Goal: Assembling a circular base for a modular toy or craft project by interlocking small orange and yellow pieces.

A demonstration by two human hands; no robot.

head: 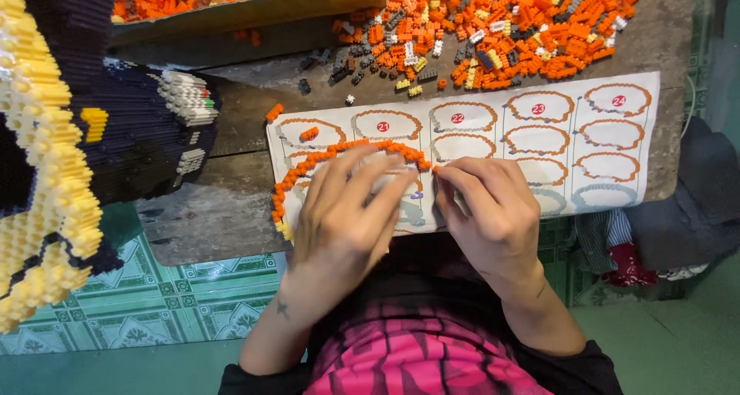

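A curved arc of small orange bricks (324, 158) lies on a white instruction sheet (617, 144) printed with ring outlines. My left hand (347, 210) rests flat over the arc's inner side, fingers spread and pressing on it. Beside it, my right hand (486, 206) has its fingertips pinched at the arc's right end, near the orange bricks at the tip. Whether a loose brick sits between those fingers is hidden. The arc's lower left end shows a few pale yellow bricks (285, 229).
A heap of loose orange, grey, white and yellow bricks (501, 33) covers the far side of the wooden board (223, 210). A cardboard tray (254, 10) holds more orange bricks. A large dark blue and yellow brick model (69, 141) stands at left. Green tiled floor lies below.
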